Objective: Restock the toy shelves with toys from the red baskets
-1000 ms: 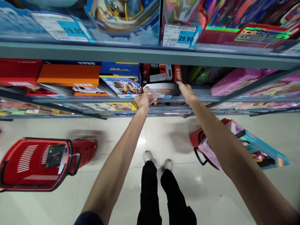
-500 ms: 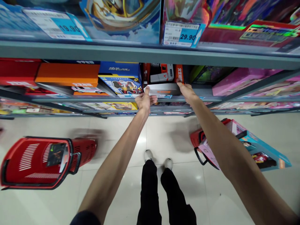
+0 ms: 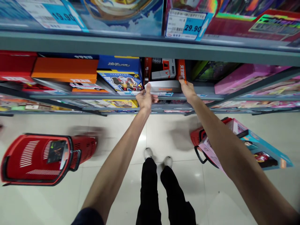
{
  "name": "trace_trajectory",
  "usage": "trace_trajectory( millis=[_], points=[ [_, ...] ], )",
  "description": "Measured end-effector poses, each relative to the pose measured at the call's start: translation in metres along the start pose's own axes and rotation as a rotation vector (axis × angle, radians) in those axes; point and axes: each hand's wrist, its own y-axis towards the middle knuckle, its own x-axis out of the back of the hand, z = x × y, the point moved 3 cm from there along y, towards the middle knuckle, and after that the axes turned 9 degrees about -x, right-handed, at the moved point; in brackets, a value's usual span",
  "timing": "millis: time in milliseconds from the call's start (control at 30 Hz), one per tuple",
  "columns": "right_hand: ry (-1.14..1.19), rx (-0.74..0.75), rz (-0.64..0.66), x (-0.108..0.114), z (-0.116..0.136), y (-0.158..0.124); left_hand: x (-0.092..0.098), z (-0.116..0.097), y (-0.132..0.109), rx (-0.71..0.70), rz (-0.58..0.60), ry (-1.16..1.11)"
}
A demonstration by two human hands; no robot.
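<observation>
A grey, black and orange toy box (image 3: 164, 86) lies on the middle shelf, its narrow grey front edge facing me. Grey and orange toy parts show in its upper face. My left hand (image 3: 145, 99) grips the front left corner, thumb on top and fingers below the edge. On the right side, my right hand (image 3: 187, 89) is closed against the orange flank, its fingertips partly hidden. Just left of my left hand stands a blue and white robot toy box (image 3: 120, 76).
Orange (image 3: 65, 69) and red boxes (image 3: 16, 64) line the shelf leftward; a pink box (image 3: 246, 78) lies right. The upper shelf edge (image 3: 140, 43) overhangs my hands. Red baskets stand on the floor at left (image 3: 37, 159) and right (image 3: 197, 136), the right one holding large toy boxes (image 3: 267, 150).
The view has tilted slightly, so the shelves sit a little higher in the picture. Both hands keep their hold on the toy box, which has barely shifted.
</observation>
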Motion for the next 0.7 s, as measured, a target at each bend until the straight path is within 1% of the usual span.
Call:
trace_trajectory(
  millis=[67,133,167,233,267,300,367,433,500,533,567,600,633,667,700],
  points=[
    [-0.026,-0.027,-0.008,0.000,-0.001,0.000,0.000,-0.002,-0.001,0.005,0.007,0.004],
    [-0.003,-0.005,-0.043,0.000,-0.003,-0.008,0.004,-0.005,-0.007,0.002,0.008,-0.008],
    [0.029,0.037,-0.086,0.001,-0.004,-0.017,0.008,-0.006,-0.011,-0.016,0.013,-0.015],
    [0.105,0.182,-0.196,0.003,-0.001,-0.044,0.021,-0.007,-0.023,-0.081,0.032,-0.011],
    [0.125,0.266,-0.230,0.003,0.002,-0.061,0.031,-0.007,-0.029,-0.115,0.045,0.000],
    [0.123,0.343,-0.238,0.002,0.006,-0.078,0.043,-0.004,-0.035,-0.141,0.057,0.017],
    [0.072,0.456,-0.192,-0.005,0.016,-0.109,0.074,0.007,-0.049,-0.154,0.084,0.078],
    [0.034,0.538,-0.117,-0.017,0.024,-0.134,0.113,0.030,-0.068,-0.104,0.112,0.171],
    [0.042,0.606,-0.041,-0.033,0.019,-0.156,0.156,0.063,-0.099,0.019,0.152,0.284],
    [0.049,0.621,-0.001,-0.043,0.008,-0.167,0.179,0.082,-0.120,0.113,0.180,0.341],
    [0.044,0.611,0.047,-0.054,-0.007,-0.180,0.201,0.101,-0.146,0.206,0.240,0.475],
    [0.014,0.569,0.101,-0.066,-0.029,-0.196,0.222,0.119,-0.175,0.301,0.292,0.599],
    [-0.043,0.479,0.166,-0.076,-0.054,-0.215,0.243,0.134,-0.206,0.383,0.342,0.723],
    [-0.154,0.348,0.261,-0.086,-0.083,-0.239,0.263,0.145,-0.239,0.445,0.378,0.829],
    [-0.338,0.193,0.390,-0.093,-0.114,-0.268,0.283,0.153,-0.270,0.488,0.391,0.900]
  ],
)
